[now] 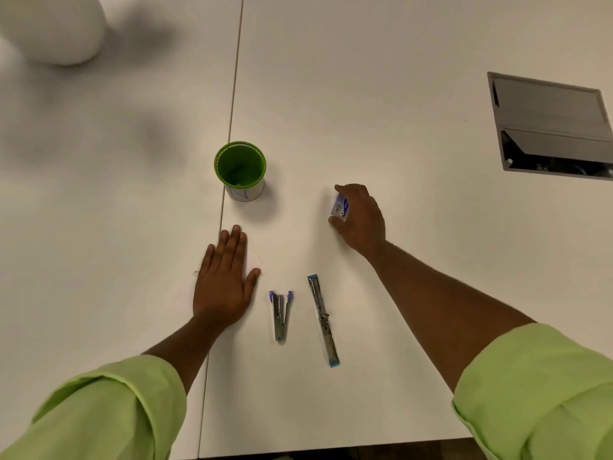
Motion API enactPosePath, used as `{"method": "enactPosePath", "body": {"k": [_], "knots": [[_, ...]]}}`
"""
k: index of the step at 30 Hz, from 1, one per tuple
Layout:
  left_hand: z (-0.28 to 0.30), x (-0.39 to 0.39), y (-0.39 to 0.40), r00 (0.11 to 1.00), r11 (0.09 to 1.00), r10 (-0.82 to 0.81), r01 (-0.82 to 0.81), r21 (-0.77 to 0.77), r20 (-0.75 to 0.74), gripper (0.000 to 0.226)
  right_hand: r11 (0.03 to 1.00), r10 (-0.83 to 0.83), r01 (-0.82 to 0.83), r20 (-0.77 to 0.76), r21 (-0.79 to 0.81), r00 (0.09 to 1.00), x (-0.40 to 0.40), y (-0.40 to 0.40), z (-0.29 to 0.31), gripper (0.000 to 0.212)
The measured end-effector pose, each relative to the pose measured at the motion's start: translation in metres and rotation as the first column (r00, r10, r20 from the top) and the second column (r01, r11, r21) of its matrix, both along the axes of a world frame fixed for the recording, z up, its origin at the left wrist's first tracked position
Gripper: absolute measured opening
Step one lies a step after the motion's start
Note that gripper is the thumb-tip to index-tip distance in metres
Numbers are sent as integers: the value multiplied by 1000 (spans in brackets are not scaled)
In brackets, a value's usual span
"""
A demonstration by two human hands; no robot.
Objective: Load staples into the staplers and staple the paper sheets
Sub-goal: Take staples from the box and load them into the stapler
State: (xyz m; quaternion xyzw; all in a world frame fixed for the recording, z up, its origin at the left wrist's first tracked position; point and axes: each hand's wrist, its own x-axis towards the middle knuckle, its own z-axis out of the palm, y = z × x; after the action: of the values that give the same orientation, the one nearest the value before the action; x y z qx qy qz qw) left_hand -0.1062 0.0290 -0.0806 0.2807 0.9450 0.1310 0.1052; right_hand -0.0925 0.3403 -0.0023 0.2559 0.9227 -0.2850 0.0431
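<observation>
I am looking down at a white table with a seam running from top centre to the lower left. My left hand, just left of centre in the frame, is lying flat with fingers straight and together, pressing on white paper sheets that barely show against the tabletop; only a faint corner is peeking out beside my thumb. My right hand, right of centre, is curling its fingers and thumb around a small blue and white box of staples, pinching it by its ends.

Below and between my hands, two staplers are lying untouched. The small metal stapler with purple tips is sitting slightly spread, near my left wrist. Just to its right, the long metal stapler with blue ends is lying fully swung open in one straight line. A round green cup is standing above my left hand, touching the seam. A grey recessed cable hatch is set into the table at the upper right.

I judge that I am at the start, fetching staples for loading. Next, I will probably need to open the box, draw out a strip, and settle it into an open stapler's channel, which will likely want both hands.
</observation>
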Motion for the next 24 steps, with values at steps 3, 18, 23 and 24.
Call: {"method": "enactPosePath", "body": {"k": [3, 18, 23, 24], "knots": [[1, 0, 0, 1000, 1000, 1, -1, -8, -3, 72, 999, 11, -12, 30, 34, 999, 2, 1, -2, 60], [10, -1, 1, 999, 999, -11, 13, -32, 43, 71, 998, -48, 46, -49, -40, 998, 37, -22, 0, 46], [20, -2, 1, 994, 997, -26, 33, -64, 106, 77, 998, -7, 3, -65, -61, 998, 54, -42, 6, 45], [22, -3, 2, 993, 997, -23, 31, -65, 119, 79, 998, -6, 1, -69, -67, 998, 57, -47, 7, 45]]}}
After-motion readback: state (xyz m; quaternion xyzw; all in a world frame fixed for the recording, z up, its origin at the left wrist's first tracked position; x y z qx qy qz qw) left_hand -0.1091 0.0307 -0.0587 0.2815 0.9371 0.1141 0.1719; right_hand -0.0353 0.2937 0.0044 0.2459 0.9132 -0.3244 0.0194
